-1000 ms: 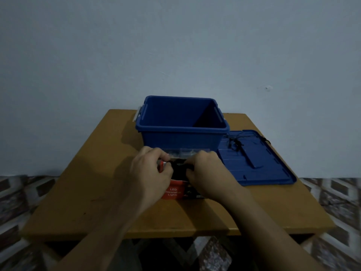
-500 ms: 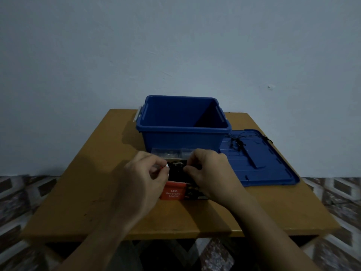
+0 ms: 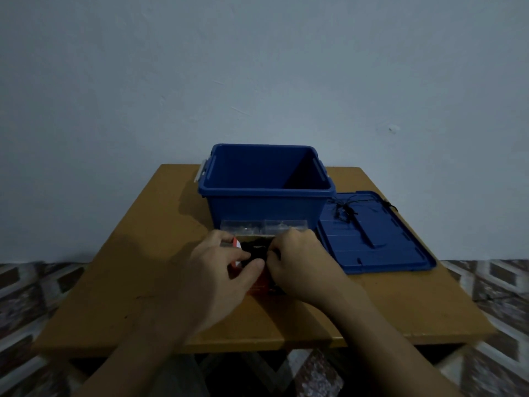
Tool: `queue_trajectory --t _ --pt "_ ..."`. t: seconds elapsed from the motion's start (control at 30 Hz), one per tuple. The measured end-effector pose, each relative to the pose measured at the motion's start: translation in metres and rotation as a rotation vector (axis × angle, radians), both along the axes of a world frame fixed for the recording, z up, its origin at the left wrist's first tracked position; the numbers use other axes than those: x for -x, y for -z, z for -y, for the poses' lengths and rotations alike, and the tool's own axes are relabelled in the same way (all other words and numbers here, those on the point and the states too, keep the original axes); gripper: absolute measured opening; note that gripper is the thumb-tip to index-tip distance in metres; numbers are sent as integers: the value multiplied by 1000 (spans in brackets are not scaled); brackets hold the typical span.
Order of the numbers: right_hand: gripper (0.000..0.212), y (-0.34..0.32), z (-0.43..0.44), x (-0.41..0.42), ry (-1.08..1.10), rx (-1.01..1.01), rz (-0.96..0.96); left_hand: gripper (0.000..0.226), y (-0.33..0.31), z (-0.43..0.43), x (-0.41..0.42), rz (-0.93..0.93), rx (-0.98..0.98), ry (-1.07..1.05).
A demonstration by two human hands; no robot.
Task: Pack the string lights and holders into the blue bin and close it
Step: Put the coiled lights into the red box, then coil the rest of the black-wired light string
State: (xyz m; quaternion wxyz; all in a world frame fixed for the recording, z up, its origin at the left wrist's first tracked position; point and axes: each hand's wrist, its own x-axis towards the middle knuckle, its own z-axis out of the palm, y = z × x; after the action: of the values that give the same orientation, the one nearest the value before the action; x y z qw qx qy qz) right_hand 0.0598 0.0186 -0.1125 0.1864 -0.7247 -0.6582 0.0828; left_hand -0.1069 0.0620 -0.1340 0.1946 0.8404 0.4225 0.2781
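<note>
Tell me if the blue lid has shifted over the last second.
No. The lid lies flat on the table, right of the bin, its left edge beside the bin's front corner just as before.

No text is legible; the print on the red box (image 3: 259, 283) is too dim.

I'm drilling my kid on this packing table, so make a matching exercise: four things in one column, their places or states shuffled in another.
1 blue bin; 2 blue lid; 3 red string-lights box; 4 clear packets.
A lying flat, right of the bin; B gripped by left hand and right hand; C upright, lidless; D before the bin's front wall.
Pairs: 1-C, 2-A, 3-B, 4-D.
</note>
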Motion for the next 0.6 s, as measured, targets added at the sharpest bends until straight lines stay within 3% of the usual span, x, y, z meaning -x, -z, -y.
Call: queue_trajectory --t 0.13,0.27,0.5,0.6 --pt "27 -14 9 -5 41 -173 -96 33 -9 2 2 131 57 24" --pt "18 -31 25 -25 88 -262 -249 7 -29 1 2 275 -15 0" --pt "15 -32 38 -83 186 -252 -292 16 -87 1 -52 250 26 109" --pt "16 -27 38 -118 266 -210 -265 18 -109 5 -98 157 18 184"
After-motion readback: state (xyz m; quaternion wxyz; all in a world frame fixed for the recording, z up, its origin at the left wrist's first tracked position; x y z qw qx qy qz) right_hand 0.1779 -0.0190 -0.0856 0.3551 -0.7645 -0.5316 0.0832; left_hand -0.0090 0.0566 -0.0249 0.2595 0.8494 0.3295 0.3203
